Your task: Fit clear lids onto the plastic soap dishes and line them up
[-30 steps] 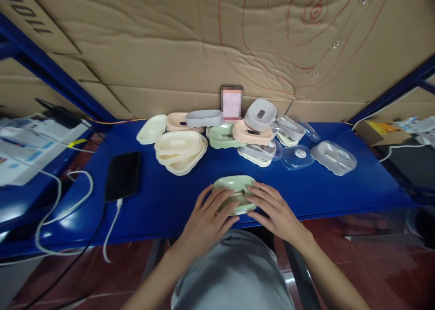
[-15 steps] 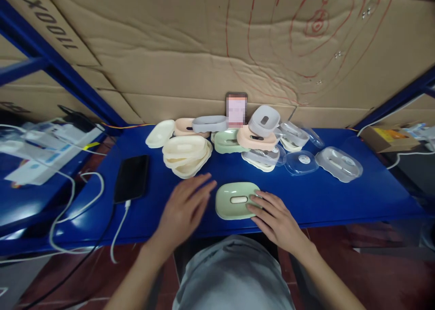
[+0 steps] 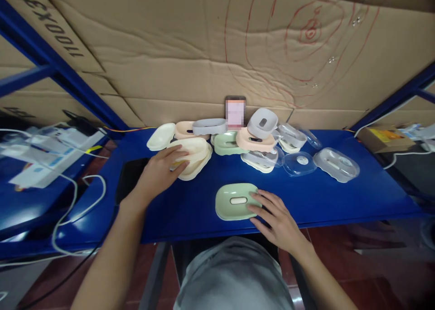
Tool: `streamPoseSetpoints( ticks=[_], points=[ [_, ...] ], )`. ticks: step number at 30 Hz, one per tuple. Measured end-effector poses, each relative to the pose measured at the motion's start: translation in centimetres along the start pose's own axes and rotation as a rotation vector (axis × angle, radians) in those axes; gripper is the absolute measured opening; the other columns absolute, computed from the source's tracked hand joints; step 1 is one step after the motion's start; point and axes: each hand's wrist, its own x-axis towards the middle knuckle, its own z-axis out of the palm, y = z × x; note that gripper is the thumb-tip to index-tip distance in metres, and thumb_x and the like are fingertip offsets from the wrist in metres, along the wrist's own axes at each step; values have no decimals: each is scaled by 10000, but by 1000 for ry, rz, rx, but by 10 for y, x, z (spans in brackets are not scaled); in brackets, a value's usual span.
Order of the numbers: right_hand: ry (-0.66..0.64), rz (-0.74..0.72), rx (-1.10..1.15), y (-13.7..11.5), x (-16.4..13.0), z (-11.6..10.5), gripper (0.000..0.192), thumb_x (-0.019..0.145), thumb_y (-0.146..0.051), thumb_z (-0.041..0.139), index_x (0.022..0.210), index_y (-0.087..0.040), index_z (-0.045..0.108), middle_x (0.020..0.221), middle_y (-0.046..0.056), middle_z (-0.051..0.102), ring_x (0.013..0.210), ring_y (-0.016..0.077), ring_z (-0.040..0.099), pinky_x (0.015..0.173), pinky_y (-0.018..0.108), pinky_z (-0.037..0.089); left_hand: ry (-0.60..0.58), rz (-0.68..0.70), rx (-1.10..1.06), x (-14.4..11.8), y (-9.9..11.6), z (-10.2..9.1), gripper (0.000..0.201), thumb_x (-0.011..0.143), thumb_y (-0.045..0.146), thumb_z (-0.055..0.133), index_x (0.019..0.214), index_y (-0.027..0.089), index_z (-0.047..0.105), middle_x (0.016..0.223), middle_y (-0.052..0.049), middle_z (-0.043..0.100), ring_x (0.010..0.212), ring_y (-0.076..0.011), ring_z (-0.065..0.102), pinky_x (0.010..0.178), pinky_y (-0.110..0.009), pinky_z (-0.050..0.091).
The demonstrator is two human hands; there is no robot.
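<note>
A pale green soap dish [image 3: 222, 205] with a white oblong insert in its middle lies flat near the table's front edge. My right hand [image 3: 277, 217] rests over its right end, fingers spread and touching the inside and rim. Farther left, my left hand [image 3: 163, 171] is at a stack of cream dishes [image 3: 195, 171]. Its fingers lie over the left side of the top cream dish [image 3: 195, 147], with the thumb at the near side. The hand covers part of that dish.
Behind are green [image 3: 222, 147], peach [image 3: 254, 142] and grey [image 3: 263, 122] dishes, with clear lids [image 3: 301, 164] to the right. A phone [image 3: 235, 113] leans against the cardboard. At left lie a black device [image 3: 127, 176] and white cables [image 3: 103, 187].
My left hand has moved left and away from me, from beside the green dish to the cream stack. My right hand has stayed on the green dish.
</note>
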Motion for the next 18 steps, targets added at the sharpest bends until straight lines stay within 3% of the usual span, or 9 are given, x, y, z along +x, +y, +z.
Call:
streamPoseSetpoints(
  ticks=[8,18],
  points=[
    [-25,13,-8,0,-1,0,326,1052,-305,665,1374,-257,675,1540,109,627,1491,311,522,1180,575,512,64,-3,24,-4,23,-2,362,1068,476,520,1061,225,781,1341,-93,757,1227,-295,728,1089,-441,558],
    [-30,39,8,0,-1,3,303,1053,-310,662,1351,-259,689,1534,104,631,1492,306,521,1190,565,490,46,-12,32,-11,28,5,344,1069,469,510,1107,226,750,1384,-100,721,1302,-309,677,1116,-454,521]
  ],
)
